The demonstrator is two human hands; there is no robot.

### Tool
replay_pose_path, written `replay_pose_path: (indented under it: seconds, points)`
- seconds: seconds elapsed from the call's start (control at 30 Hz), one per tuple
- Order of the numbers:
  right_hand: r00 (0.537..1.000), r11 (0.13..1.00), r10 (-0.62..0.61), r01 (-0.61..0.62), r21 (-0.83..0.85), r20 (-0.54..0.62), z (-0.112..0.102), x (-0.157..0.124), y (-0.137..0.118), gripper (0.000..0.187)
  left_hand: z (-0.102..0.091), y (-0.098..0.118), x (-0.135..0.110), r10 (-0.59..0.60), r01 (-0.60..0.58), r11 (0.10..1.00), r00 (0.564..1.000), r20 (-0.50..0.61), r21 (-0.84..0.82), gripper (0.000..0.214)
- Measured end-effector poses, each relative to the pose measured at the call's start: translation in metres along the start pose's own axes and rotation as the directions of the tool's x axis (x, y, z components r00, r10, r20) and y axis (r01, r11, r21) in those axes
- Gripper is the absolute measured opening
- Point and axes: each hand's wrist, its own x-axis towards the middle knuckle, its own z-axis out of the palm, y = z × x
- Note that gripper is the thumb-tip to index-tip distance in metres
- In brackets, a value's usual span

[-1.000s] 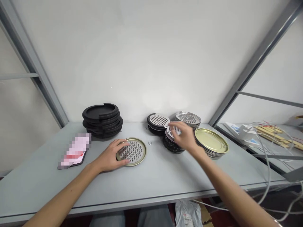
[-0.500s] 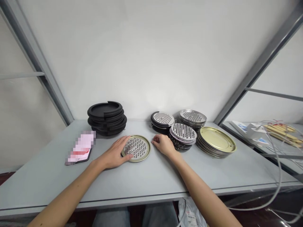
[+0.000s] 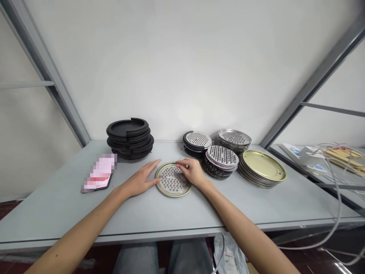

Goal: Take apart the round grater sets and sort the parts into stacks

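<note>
A round metal grater disc (image 3: 173, 182) sits inside a gold-coloured ring-shaped rim, flat on the table in front of me. My left hand (image 3: 141, 180) is at its left side, thumb stretched to the near-left rim and fingers spread on the table side. Over the disc's upper right edge, my right hand (image 3: 190, 170) has its thumb and fingers pinched together. What lies in that pinch is too small to make out.
Black ring-like holders (image 3: 129, 139) are stacked at the back left, near a phone (image 3: 98, 173). To the right stand a black-rimmed perforated disc (image 3: 197, 140), stacked grater discs (image 3: 222, 156), silver-rimmed graters (image 3: 234, 137) and gold lids (image 3: 264, 164). A white cable (image 3: 338, 198) hangs at the right.
My right hand has come from beside the disc onto its upper right edge. The disc sits slightly further right in view, and my left fingers no longer overlap its upper left rim.
</note>
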Motion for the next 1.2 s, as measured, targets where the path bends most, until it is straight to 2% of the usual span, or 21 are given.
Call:
replay_pose_path:
  seconds: [0.07,0.13,0.2,0.3,0.37,0.53,0.73,0.93,1.07,1.2]
  points:
    - [0.999,1.0,0.019,-0.019,-0.011,-0.04,0.002,0.0,0.002,0.021,0.003,-0.004,0.003,-0.016,0.019,0.999,0.996,-0.092,0.026,0.053]
    - [0.995,0.998,0.06,-0.06,0.004,-0.085,0.003,0.001,0.007,0.022,0.003,-0.005,0.003,-0.004,0.009,0.999,0.991,-0.133,0.037,0.045]
    - [0.988,0.994,0.112,-0.11,0.025,-0.11,0.002,0.002,0.012,0.023,0.002,-0.003,0.002,0.018,-0.014,0.999,0.995,-0.101,0.043,0.049]
    - [0.985,0.989,0.15,-0.147,0.03,-0.089,0.0,0.002,0.017,0.017,0.002,-0.001,-0.002,0.048,-0.049,0.997,0.999,0.008,0.06,0.073]
    - [0.985,0.989,0.146,-0.144,0.025,-0.088,0.0,0.002,0.019,0.016,0.003,-0.002,-0.004,0.054,-0.057,0.996,0.997,0.047,0.063,0.081]
    - [0.981,0.986,0.16,-0.164,-0.029,-0.11,0.001,0.003,0.023,0.016,0.005,-0.004,-0.003,0.041,-0.043,0.997,0.998,0.041,0.057,0.079]
    - [0.984,0.984,0.177,-0.177,-0.001,-0.016,-0.002,0.005,0.024,0.014,0.004,-0.001,-0.002,0.034,-0.038,0.998,0.997,0.067,0.055,0.076]
    - [0.985,0.985,0.171,-0.171,-0.026,-0.017,-0.002,0.004,0.022,0.011,0.0,0.004,-0.002,0.061,-0.063,0.997,0.997,0.056,0.037,0.084]
    - [0.983,0.983,0.181,-0.181,-0.006,0.02,-0.001,0.004,0.023,0.012,0.0,0.004,-0.002,0.067,-0.069,0.997,0.997,0.048,0.034,0.083]
    - [0.982,0.98,0.187,-0.184,-0.074,0.025,0.0,0.004,0.024,0.01,0.002,0.002,-0.002,0.061,-0.062,0.998,0.997,0.054,0.029,0.081]
